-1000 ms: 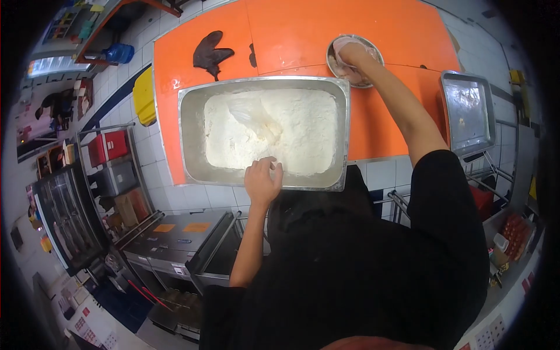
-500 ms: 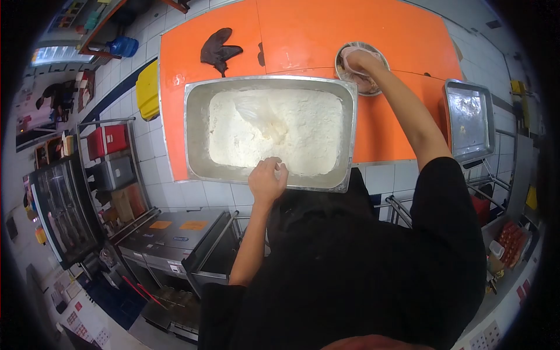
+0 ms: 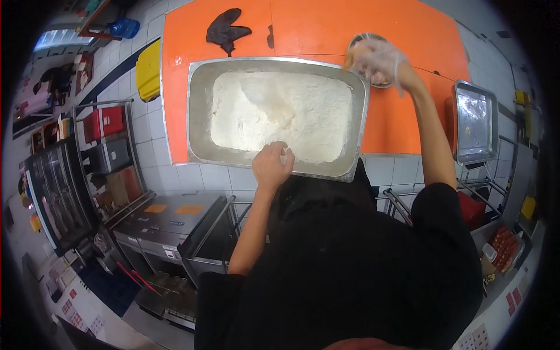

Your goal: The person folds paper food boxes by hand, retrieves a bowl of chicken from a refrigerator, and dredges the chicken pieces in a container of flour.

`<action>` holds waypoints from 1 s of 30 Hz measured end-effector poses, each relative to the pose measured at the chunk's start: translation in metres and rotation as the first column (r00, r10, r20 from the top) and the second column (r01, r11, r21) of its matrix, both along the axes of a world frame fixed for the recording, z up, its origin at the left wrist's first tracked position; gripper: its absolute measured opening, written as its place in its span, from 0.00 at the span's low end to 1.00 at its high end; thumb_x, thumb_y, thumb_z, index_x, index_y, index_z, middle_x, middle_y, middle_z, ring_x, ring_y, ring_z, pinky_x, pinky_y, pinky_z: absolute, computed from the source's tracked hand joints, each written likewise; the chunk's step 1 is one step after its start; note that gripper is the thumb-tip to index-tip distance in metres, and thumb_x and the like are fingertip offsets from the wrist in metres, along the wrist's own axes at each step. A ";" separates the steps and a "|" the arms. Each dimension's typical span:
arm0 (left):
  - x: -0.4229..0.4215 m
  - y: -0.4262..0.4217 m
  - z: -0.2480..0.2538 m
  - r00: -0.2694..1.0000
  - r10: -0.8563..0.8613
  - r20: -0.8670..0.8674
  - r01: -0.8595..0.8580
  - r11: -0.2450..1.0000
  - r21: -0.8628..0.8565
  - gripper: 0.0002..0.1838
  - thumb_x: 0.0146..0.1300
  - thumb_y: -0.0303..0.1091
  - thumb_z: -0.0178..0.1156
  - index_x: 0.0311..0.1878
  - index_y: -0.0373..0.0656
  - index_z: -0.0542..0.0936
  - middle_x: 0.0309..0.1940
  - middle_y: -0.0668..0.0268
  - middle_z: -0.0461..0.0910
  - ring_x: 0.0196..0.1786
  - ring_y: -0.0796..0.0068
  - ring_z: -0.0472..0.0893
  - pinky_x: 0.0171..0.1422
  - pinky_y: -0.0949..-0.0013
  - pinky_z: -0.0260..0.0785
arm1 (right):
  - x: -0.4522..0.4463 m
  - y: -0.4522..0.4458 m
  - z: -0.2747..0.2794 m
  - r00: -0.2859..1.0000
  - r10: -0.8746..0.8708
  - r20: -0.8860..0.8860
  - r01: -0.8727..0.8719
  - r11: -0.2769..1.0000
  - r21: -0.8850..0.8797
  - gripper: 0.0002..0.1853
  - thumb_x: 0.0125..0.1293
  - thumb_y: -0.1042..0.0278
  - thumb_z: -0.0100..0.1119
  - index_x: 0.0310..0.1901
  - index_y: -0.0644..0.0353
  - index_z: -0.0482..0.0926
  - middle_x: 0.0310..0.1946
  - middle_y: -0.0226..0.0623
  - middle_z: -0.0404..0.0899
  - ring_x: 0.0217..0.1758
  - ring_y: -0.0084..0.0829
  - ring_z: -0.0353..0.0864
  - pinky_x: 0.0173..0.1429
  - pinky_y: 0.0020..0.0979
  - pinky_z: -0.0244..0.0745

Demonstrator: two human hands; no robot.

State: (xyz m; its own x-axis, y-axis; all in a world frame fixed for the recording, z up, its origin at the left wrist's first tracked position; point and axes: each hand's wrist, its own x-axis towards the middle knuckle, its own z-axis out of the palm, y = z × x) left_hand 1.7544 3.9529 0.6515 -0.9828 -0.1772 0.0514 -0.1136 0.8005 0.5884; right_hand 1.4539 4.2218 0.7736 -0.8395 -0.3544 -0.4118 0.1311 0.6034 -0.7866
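Observation:
A deep metal pan [image 3: 199, 122] of white flour [image 3: 315, 122] sits on the orange table. At its near rim is my left hand [image 3: 273, 165], bare, with fingers curled over the edge. A crumpled, see-through plastic piece [image 3: 259, 93] lies on the flour. My right hand [image 3: 376, 57], in a clear plastic glove, is over a round metal bowl [image 3: 389, 85] right of the pan's far corner. It is smeared by motion; a tan, blurred piece of raw meat [image 3: 350, 58] shows at its fingers. Pinkish raw meat [image 3: 379, 77] shows in the bowl, partly hidden by the hand.
A dark, flat cloth-like thing [image 3: 227, 32] lies on the orange table [image 3: 315, 26] behind the pan. A metal tray [image 3: 475, 122] stands at the right. Left are a yellow bin [image 3: 148, 70], a rack with a red box [image 3: 104, 123], and a steel counter [image 3: 169, 224].
My right hand has come up out of the bowl and moved slightly right. My left hand stays at the pan's near rim. The whole view has shifted a little.

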 end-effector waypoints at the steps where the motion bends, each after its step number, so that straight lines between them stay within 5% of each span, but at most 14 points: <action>1: 0.000 -0.001 0.000 1.000 0.005 0.002 -0.005 1.000 -0.001 0.05 0.63 0.37 0.67 0.38 0.48 0.84 0.29 0.68 0.82 0.34 0.60 0.84 0.37 0.56 0.75 | 0.021 -0.009 0.005 0.988 0.143 0.052 -0.145 0.989 0.031 0.16 0.67 0.52 0.68 0.45 0.54 0.90 0.45 0.32 0.88 0.48 0.31 0.85 0.54 0.36 0.81; 4: -0.001 -0.001 0.000 0.999 -0.022 0.046 0.021 1.000 0.006 0.06 0.64 0.38 0.67 0.39 0.48 0.85 0.30 0.68 0.83 0.35 0.59 0.85 0.38 0.55 0.75 | 0.068 -0.031 0.001 0.854 0.518 0.042 -0.516 0.835 0.188 0.17 0.68 0.50 0.70 0.50 0.54 0.89 0.47 0.38 0.88 0.53 0.37 0.88 0.57 0.37 0.83; 5: -0.001 -0.001 0.001 0.998 -0.009 0.064 0.008 1.000 0.018 0.07 0.64 0.38 0.67 0.40 0.48 0.85 0.30 0.67 0.83 0.35 0.59 0.85 0.38 0.55 0.75 | 0.079 -0.027 -0.023 0.861 0.506 0.043 -0.504 0.841 0.196 0.17 0.68 0.50 0.70 0.50 0.54 0.89 0.47 0.38 0.88 0.53 0.37 0.88 0.57 0.37 0.83; 7: -0.003 0.000 0.000 0.997 -0.014 0.077 0.011 0.999 0.035 0.07 0.65 0.39 0.66 0.41 0.48 0.85 0.31 0.67 0.84 0.36 0.59 0.85 0.39 0.55 0.76 | 0.098 -0.019 -0.071 0.754 0.604 -0.259 -0.523 0.790 0.320 0.16 0.70 0.52 0.69 0.51 0.54 0.89 0.49 0.43 0.87 0.55 0.42 0.87 0.60 0.36 0.82; 8: 0.000 0.000 -0.001 0.996 -0.015 0.083 0.012 1.000 0.028 0.07 0.65 0.39 0.66 0.41 0.48 0.85 0.31 0.67 0.84 0.36 0.59 0.86 0.39 0.55 0.76 | 0.091 -0.018 -0.065 0.759 0.598 -0.258 -0.515 0.794 0.324 0.16 0.70 0.52 0.69 0.51 0.54 0.89 0.49 0.43 0.87 0.55 0.42 0.87 0.60 0.36 0.82; 10: 0.000 0.000 -0.002 0.996 -0.018 0.085 0.016 1.000 0.022 0.08 0.65 0.39 0.66 0.42 0.48 0.85 0.31 0.67 0.84 0.37 0.58 0.86 0.39 0.55 0.76 | 0.050 -0.020 -0.052 0.917 0.290 -0.275 -0.212 0.936 0.280 0.16 0.73 0.54 0.67 0.52 0.56 0.89 0.51 0.44 0.87 0.57 0.41 0.87 0.62 0.35 0.82; 13: 0.002 0.001 -0.002 0.996 -0.010 0.089 0.010 1.000 0.002 0.07 0.65 0.39 0.66 0.41 0.48 0.85 0.31 0.67 0.84 0.36 0.58 0.86 0.39 0.54 0.75 | -0.029 0.001 -0.078 0.996 0.005 -0.094 0.027 0.942 0.334 0.17 0.73 0.53 0.60 0.53 0.56 0.86 0.49 0.44 0.89 0.52 0.45 0.87 0.56 0.45 0.81; 16: 0.002 0.000 -0.004 0.996 -0.009 0.086 0.010 1.000 -0.007 0.07 0.65 0.39 0.66 0.41 0.48 0.85 0.30 0.67 0.83 0.35 0.58 0.85 0.38 0.54 0.75 | -0.066 0.024 -0.123 0.985 0.138 -0.100 -0.087 0.912 0.400 0.13 0.71 0.63 0.58 0.51 0.57 0.87 0.47 0.45 0.90 0.48 0.45 0.88 0.52 0.44 0.82; 17: 0.002 0.001 -0.003 0.997 -0.005 0.073 0.004 1.000 0.002 0.06 0.65 0.39 0.66 0.40 0.48 0.84 0.30 0.67 0.83 0.35 0.58 0.85 0.38 0.54 0.75 | -0.072 0.024 -0.119 0.961 0.237 0.140 -0.270 0.716 0.644 0.12 0.69 0.71 0.59 0.49 0.57 0.88 0.47 0.44 0.90 0.46 0.42 0.90 0.48 0.42 0.83; 21: 0.000 0.000 -0.001 0.998 0.002 0.057 -0.002 1.000 0.002 0.06 0.65 0.39 0.66 0.39 0.48 0.83 0.29 0.67 0.82 0.34 0.58 0.85 0.37 0.54 0.75 | -0.072 0.023 -0.115 0.939 0.340 -0.048 -0.184 0.616 0.766 0.10 0.66 0.71 0.61 0.44 0.55 0.89 0.49 0.44 0.90 0.46 0.43 0.90 0.49 0.43 0.83; 23: -0.001 0.000 0.000 0.998 0.010 0.057 -0.010 1.000 0.003 0.06 0.65 0.39 0.67 0.39 0.48 0.83 0.29 0.67 0.82 0.34 0.59 0.85 0.37 0.55 0.75 | -0.070 0.031 -0.118 0.825 0.565 -0.027 -0.392 0.606 0.692 0.09 0.65 0.69 0.62 0.44 0.53 0.90 0.48 0.44 0.90 0.47 0.46 0.90 0.52 0.45 0.83; 27: -0.001 0.000 0.002 0.999 0.013 0.043 -0.013 1.000 0.000 0.07 0.64 0.39 0.67 0.39 0.48 0.84 0.29 0.67 0.82 0.34 0.59 0.85 0.37 0.55 0.75 | -0.046 0.040 -0.139 0.902 0.374 -0.217 -0.121 0.699 0.704 0.10 0.65 0.68 0.64 0.46 0.53 0.89 0.45 0.44 0.90 0.49 0.50 0.90 0.53 0.45 0.83; 29: 0.001 0.000 -0.001 0.999 0.012 0.044 -0.013 1.000 0.013 0.06 0.64 0.39 0.67 0.39 0.48 0.84 0.30 0.67 0.82 0.34 0.60 0.85 0.37 0.55 0.75 | -0.029 0.052 -0.127 0.951 0.302 0.063 -0.244 0.611 0.753 0.12 0.67 0.68 0.64 0.51 0.52 0.87 0.51 0.46 0.88 0.54 0.52 0.88 0.56 0.47 0.83; 30: 0.000 -0.001 -0.003 0.999 0.018 0.038 -0.019 1.000 0.013 0.06 0.64 0.38 0.67 0.39 0.48 0.84 0.30 0.68 0.83 0.35 0.60 0.85 0.37 0.56 0.75 | -0.019 0.063 -0.133 0.955 0.290 0.067 -0.238 0.607 0.758 0.12 0.67 0.68 0.64 0.51 0.52 0.87 0.51 0.46 0.88 0.54 0.52 0.88 0.56 0.47 0.83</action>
